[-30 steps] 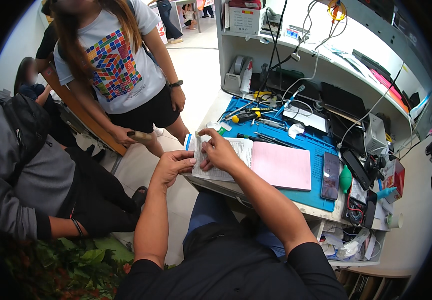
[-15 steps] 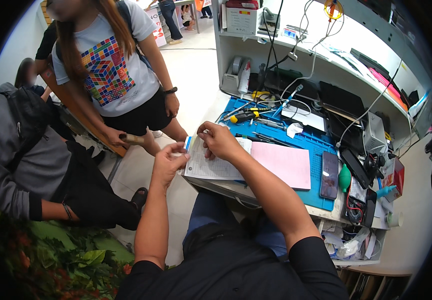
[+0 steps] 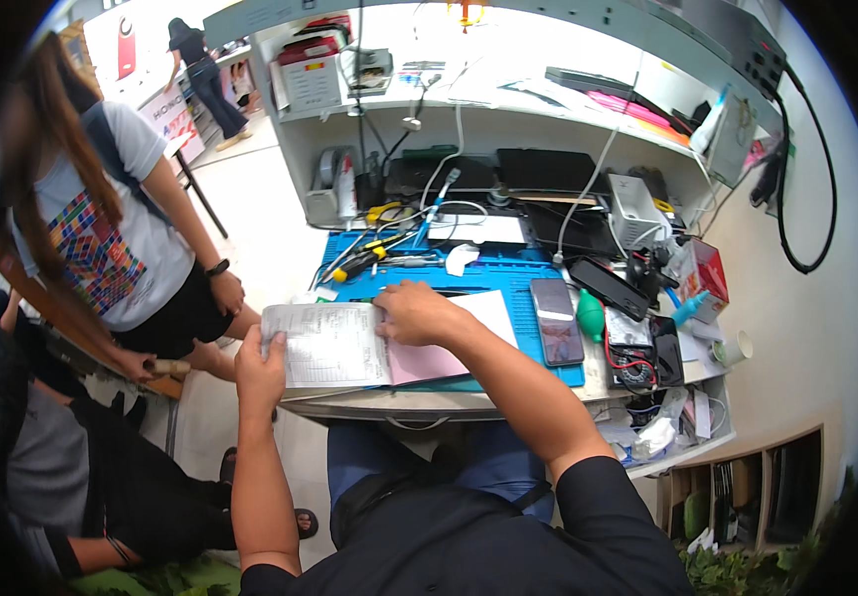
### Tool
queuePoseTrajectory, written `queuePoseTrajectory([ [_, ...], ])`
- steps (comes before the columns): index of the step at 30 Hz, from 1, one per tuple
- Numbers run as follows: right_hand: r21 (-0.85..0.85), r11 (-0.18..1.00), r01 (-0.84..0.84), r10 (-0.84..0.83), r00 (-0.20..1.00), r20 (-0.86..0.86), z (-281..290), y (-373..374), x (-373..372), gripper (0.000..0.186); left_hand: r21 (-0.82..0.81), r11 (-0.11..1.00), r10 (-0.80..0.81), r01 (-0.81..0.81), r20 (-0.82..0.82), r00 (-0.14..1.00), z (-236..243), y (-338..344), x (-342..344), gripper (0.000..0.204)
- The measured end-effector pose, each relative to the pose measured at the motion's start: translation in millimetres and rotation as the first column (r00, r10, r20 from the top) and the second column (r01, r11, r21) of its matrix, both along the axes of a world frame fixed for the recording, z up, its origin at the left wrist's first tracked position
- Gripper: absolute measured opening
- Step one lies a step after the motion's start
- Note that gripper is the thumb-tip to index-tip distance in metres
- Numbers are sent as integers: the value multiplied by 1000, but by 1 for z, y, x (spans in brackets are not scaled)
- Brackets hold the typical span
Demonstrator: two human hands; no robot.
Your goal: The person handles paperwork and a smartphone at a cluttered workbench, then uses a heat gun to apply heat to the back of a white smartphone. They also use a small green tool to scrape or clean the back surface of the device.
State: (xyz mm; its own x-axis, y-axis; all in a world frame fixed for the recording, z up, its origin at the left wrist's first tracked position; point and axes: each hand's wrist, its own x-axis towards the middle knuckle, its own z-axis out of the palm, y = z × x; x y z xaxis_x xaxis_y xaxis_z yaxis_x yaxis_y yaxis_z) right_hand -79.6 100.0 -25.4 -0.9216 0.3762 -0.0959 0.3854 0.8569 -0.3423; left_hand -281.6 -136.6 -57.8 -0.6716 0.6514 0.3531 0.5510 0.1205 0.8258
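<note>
A pad of forms [image 3: 334, 348] is spread at the left front of the workbench, its printed white page on the left and a pink sheet [image 3: 427, 363] on the right. My left hand [image 3: 262, 370] grips the white page's outer edge, thumb on top. At the fold between the white and pink sheets, my right hand [image 3: 417, 314] has its fingers bent and closed on the pad; its fingertips are partly hidden. Under the pad lies a blue work mat [image 3: 516, 283]. A smartphone [image 3: 557, 320] rests on the mat, right of my right hand.
Yellow-black pliers [image 3: 359, 260] and other tools lie behind the pad. A green air blower [image 3: 590, 316], a black multimeter [image 3: 632, 370] and cables crowd the right side. An open drawer [image 3: 682, 437] juts out there. Another person [image 3: 111, 228] stands left of the bench; someone sits nearer.
The view has swung right. My left hand now holds the printed page out flat to the left; a blue-and-white piece near it no longer shows. My right hand has shifted to the fold.
</note>
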Motion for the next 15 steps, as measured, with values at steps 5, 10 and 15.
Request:
queuePoseTrajectory([
  [5,-89,996,-12,10,1000,-26,0,17,4,59,99,995,32,-26,-57,998,1,10,11,19],
  [10,-210,977,-35,11,993,-114,-3,31,2,58,73,996,55,-49,-93,994,1,4,15,21],
  [15,-480,875,-67,-57,970,-238,1,54,15,48,42,999,15,-17,43,999,-17,10,4,24],
])
